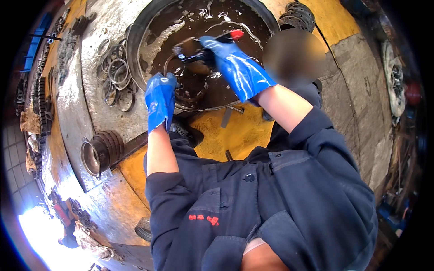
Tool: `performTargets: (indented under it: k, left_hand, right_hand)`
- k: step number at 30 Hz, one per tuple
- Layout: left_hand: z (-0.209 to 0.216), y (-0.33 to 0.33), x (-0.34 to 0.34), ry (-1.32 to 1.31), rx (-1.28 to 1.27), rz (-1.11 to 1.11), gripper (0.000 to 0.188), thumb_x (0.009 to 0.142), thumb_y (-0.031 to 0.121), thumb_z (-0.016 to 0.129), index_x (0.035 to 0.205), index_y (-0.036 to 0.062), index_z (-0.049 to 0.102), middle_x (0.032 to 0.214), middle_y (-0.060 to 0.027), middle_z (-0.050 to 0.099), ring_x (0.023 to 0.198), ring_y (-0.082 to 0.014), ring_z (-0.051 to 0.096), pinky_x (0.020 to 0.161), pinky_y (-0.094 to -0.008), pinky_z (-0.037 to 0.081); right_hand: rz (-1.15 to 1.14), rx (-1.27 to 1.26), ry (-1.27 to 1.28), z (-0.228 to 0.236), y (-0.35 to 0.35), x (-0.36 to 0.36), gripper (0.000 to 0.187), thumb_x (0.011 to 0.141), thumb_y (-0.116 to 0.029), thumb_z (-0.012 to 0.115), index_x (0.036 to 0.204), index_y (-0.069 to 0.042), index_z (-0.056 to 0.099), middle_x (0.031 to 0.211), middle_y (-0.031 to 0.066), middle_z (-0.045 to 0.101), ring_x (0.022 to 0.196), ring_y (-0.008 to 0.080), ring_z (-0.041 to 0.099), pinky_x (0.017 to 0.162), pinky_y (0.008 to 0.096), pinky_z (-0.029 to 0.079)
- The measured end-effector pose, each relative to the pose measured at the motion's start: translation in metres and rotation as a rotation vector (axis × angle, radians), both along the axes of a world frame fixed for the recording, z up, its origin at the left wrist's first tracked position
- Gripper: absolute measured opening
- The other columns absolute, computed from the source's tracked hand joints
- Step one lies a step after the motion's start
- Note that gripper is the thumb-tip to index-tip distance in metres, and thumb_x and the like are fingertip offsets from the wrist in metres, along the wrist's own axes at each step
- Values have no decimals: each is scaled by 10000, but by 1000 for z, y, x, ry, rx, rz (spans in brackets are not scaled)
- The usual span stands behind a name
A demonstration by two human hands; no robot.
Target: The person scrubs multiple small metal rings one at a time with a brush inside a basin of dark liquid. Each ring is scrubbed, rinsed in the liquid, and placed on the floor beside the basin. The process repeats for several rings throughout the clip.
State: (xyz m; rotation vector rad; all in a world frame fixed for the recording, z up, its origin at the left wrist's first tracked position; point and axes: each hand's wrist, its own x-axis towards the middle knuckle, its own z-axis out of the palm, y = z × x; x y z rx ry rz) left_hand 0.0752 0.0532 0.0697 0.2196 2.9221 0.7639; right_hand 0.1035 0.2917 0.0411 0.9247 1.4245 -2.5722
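Both my hands wear blue rubber gloves over a wide round tub [135, 56] of dark, foamy liquid. My left hand [160, 92] is closed at the tub's near left rim, gripping a thin brownish metal ring [169, 62] that reaches over the liquid. My right hand [226, 58] is over the middle of the tub, closed round a dark tool with a red end [236, 34]. Motion smears the tool's working end by the ring, so its exact kind cannot be made out. Another dark ring shape shows in the liquid near the front rim.
Several loose metal rings [118, 72] lie left of the tub. A stack of ribbed dark rings [104, 151] stands nearer on the left. More dark discs [297, 16] are stacked at the far right. Yellow floor [226, 131] shows between the tub and my legs.
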Motion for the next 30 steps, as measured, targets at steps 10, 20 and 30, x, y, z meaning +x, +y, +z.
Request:
performTargets:
  k: [10, 20, 30]
  left_hand:
    - [-3, 7, -3, 4, 42, 68, 395, 972, 362, 629, 969, -18, 736, 983, -275, 741, 954, -466, 703, 881, -537, 541]
    - [-14, 10, -1, 189, -67, -32, 330, 941, 323, 678, 965, 1, 743, 1021, -265, 738, 1001, -458, 703, 900, -526, 551]
    - [-24, 21, -10, 186, -6, -48, 364, 981, 357, 643, 998, 5, 732, 986, -282, 729, 953, -481, 701, 832, -557, 550]
  right_hand:
    - [-39, 80, 45, -4, -8, 7, 290, 1038, -243, 676, 1211, -12, 704, 1007, 80, 735, 874, 163, 722, 773, 293, 592]
    - [521, 1717, 910, 16, -17, 17, 353, 962, -192, 693, 1310, -130, 693, 1233, 149, 739, 942, 330, 765, 806, 410, 625]
    - [632, 1352, -96, -3, -16, 10, 404, 962, -440, 681, 1213, -132, 753, 1108, 192, 772, 1075, 371, 730, 927, 435, 567]
